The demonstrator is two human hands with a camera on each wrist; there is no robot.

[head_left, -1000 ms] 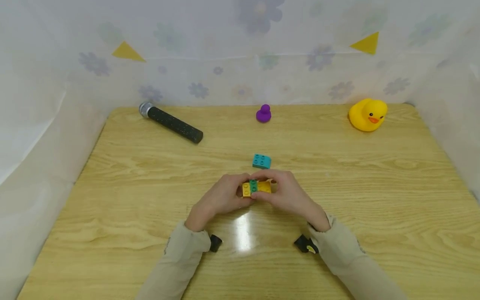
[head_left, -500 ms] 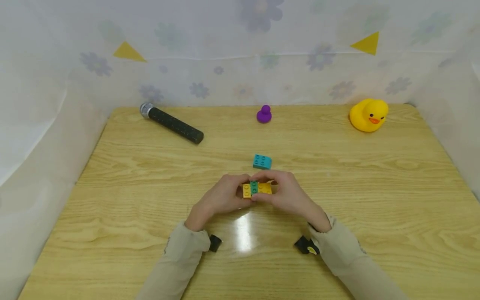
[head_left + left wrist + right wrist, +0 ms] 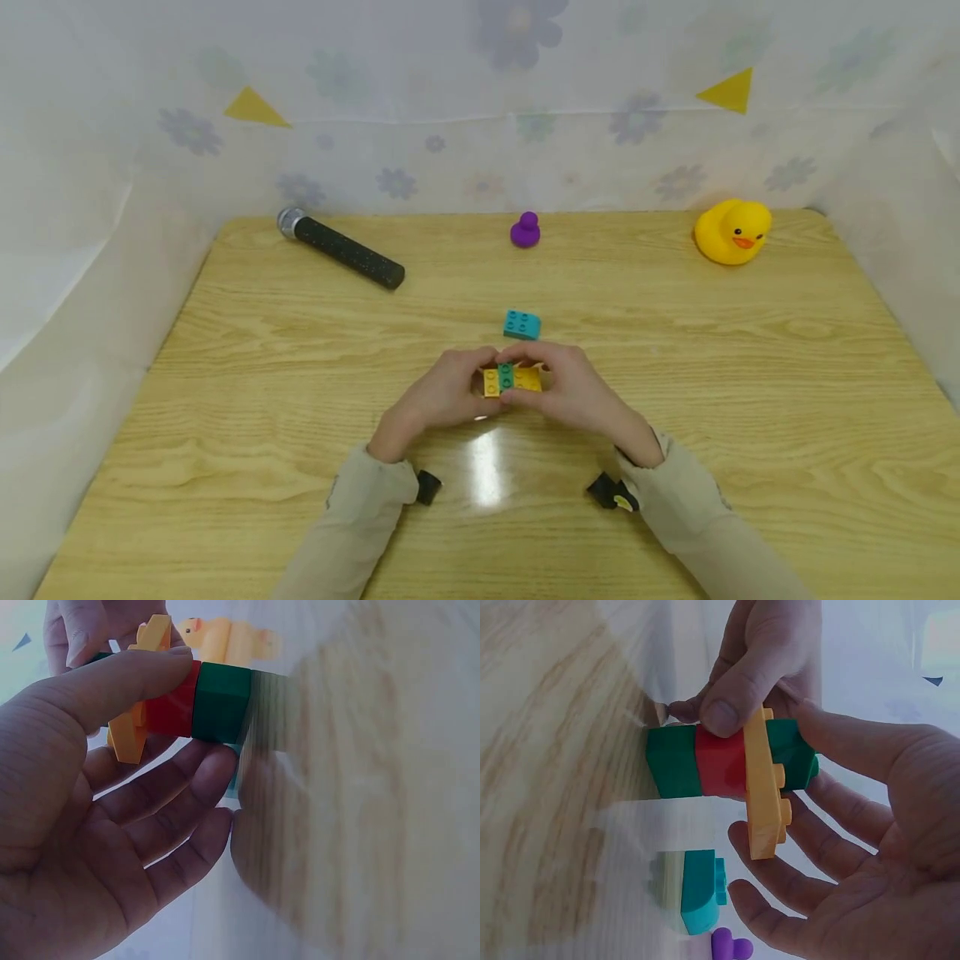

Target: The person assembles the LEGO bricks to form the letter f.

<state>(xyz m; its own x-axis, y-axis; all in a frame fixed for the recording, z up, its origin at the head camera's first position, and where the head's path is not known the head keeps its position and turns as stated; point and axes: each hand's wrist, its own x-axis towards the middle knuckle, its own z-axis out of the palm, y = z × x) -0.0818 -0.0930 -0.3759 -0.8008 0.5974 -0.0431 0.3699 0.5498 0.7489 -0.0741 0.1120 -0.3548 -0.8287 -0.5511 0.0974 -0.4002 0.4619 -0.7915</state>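
Note:
A small upright stack of toy building blocks stands on the wooden table between both hands. It has a green block [image 3: 673,761] at the bottom, a red block [image 3: 721,761] above, a long yellow block [image 3: 763,814] lying across and a green block [image 3: 791,754] on top. My left hand [image 3: 446,387] grips the stack low, its thumb on the red block and its fingers curled behind. From the right, my right hand [image 3: 573,383] pinches the top green block between thumb and fingers. A turquoise block [image 3: 522,325] with a rounded end lies just beyond the hands.
At the back left of the table [image 3: 225,375] lies a black microphone [image 3: 345,250]. A purple toy duck [image 3: 526,231] sits at the back middle, and a larger yellow rubber duck [image 3: 732,233] at the back right. A flowered white curtain [image 3: 480,158] hangs behind.
Both hands stay around the stack in the same place. The yellow block has levelled slightly, and the studs on its right part show more clearly than a second ago.

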